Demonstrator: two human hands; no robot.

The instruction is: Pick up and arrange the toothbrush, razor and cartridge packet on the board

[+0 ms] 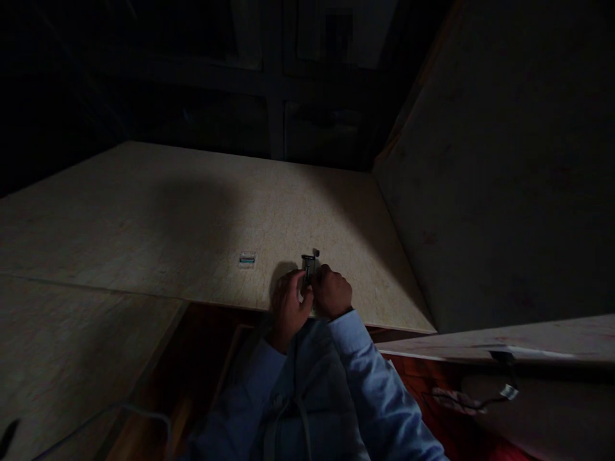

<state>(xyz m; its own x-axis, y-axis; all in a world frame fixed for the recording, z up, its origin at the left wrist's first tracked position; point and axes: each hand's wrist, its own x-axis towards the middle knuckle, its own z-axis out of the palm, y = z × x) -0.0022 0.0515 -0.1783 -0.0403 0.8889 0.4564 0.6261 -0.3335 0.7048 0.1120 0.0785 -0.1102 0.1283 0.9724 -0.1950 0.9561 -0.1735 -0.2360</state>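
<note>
A small dark metal device [308, 266] with a flat bar across its top and a small knob-like end stands out between my hands near the table's front edge. Dim light hides its exact kind. My left hand [289, 302] curls around its left side, thumb and forefinger at its lower part. On the other side my right hand [335, 293] is closed against it, fingers folded. To the left of my hands, apart from them, lies a small clear rectangular piece [247, 260] with a dark bluish strip across it.
The pale speckled table [192, 218] meets an upright panel [500, 192] on the right. A second pale surface [72, 346] adjoins at the lower left, with a cable [144, 411] over it. Another cable [480, 404] hangs at the lower right. Dark window frames [276, 121] stand behind.
</note>
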